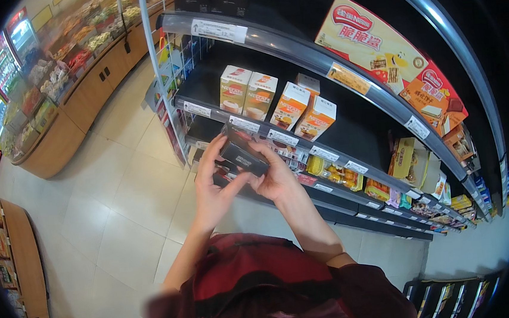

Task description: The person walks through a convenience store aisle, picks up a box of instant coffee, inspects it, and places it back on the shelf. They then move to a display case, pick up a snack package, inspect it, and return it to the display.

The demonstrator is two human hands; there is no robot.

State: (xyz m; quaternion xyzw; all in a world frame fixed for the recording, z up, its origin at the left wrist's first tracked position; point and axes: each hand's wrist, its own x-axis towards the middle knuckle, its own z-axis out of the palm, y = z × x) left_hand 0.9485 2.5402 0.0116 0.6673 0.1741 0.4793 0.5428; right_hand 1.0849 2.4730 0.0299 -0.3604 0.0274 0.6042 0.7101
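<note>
A small dark box point(241, 153) with printing on it is held between my two hands, in front of the shelf edge. My left hand point(213, 175) grips its left end, fingers along the side and thumb stretched beneath. On the right end, my right hand point(273, 171) has its fingers wrapped around the box. Just beyond the hands, white-and-tan Nescafé cartons point(247, 90) stand on the middle shelf. Orange-and-white Nescafé cartons point(304, 110) are beside them to the right.
The black store shelving point(352, 147) runs from upper left to lower right. Its top tier holds a large Nestlé wafer box point(371, 42). Packaged snacks point(334, 170) fill a lower tier. Tiled floor point(106, 215) lies left, bordered by a curved wooden counter point(80, 114) with bulk food.
</note>
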